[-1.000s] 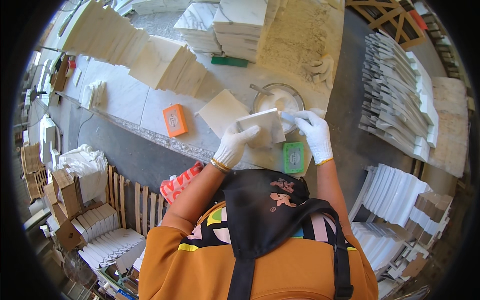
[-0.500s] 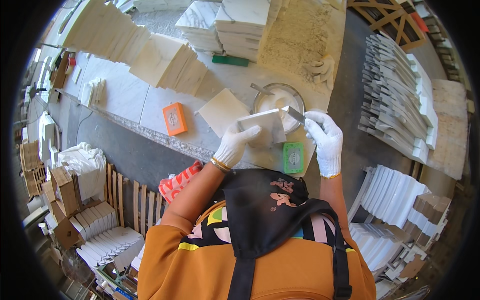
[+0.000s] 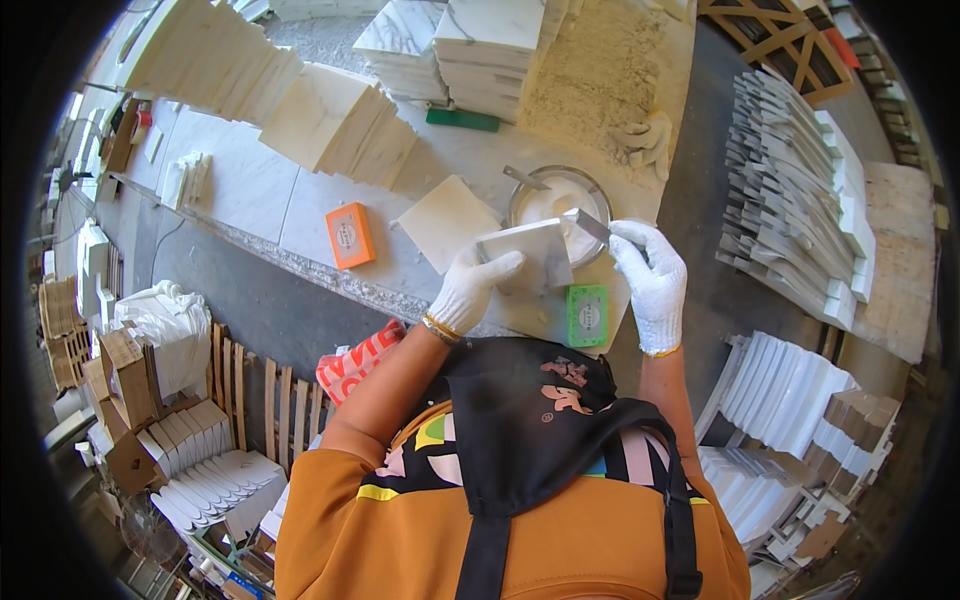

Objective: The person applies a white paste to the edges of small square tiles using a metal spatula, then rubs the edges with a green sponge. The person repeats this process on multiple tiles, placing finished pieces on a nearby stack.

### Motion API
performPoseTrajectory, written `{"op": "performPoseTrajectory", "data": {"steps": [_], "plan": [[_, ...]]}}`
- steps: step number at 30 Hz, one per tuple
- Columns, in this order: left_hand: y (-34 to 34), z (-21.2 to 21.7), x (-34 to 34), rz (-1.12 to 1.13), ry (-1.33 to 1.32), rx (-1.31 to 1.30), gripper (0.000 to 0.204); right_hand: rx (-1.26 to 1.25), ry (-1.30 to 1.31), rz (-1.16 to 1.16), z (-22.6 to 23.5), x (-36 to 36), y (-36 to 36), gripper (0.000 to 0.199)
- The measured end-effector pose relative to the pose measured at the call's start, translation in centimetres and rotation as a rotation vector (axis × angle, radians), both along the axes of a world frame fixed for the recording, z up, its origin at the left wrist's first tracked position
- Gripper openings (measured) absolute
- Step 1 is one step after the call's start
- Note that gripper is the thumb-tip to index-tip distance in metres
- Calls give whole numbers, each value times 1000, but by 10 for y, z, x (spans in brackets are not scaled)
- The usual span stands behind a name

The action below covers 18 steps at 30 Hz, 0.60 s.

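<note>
Your worktop [image 3: 240, 175] carries a row of slabs [image 3: 337, 120] leaning over its far left part and a stack [image 3: 485, 50] toward its far side. The bowl [image 3: 595, 181] stands by the right edge, just beyond your work. Your left hand [image 3: 474, 285] is clamped on a tile [image 3: 535, 252], near the near right corner; a loose tile [image 3: 450, 222] lies left of the bowl. Your right hand [image 3: 652, 285] is beside the right edge, and farther along it lies a glove [image 3: 647, 142]. The orange box [image 3: 349, 236] sits by the near edge, the green box [image 3: 587, 315] at the near right corner, close between your hands. Your right fingers pinch the blade [image 3: 592, 227], its tip beside the tile, contact unclear
</note>
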<state>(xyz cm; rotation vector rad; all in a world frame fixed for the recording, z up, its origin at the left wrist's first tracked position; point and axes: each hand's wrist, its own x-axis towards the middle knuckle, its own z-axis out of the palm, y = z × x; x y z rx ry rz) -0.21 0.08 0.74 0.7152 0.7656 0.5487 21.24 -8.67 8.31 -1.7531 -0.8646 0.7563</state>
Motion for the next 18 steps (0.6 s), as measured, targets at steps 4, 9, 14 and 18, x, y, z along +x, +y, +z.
{"op": "performPoseTrajectory", "data": {"steps": [4, 9, 14, 18], "plan": [[0, 2, 1, -7, 11, -7, 41, -13, -20, 24, -2, -1, -1, 19], [1, 2, 1, -12, -5, -2, 41, 10, -60, 21, -2, 0, 0, 18], [1, -2, 0, -18, 2, 2, 42, 32, -114, 36, 0, -2, 0, 19], [2, -1, 0, -28, -15, 5, 43, 103, -311, 94, 4, -1, 2, 18]]}}
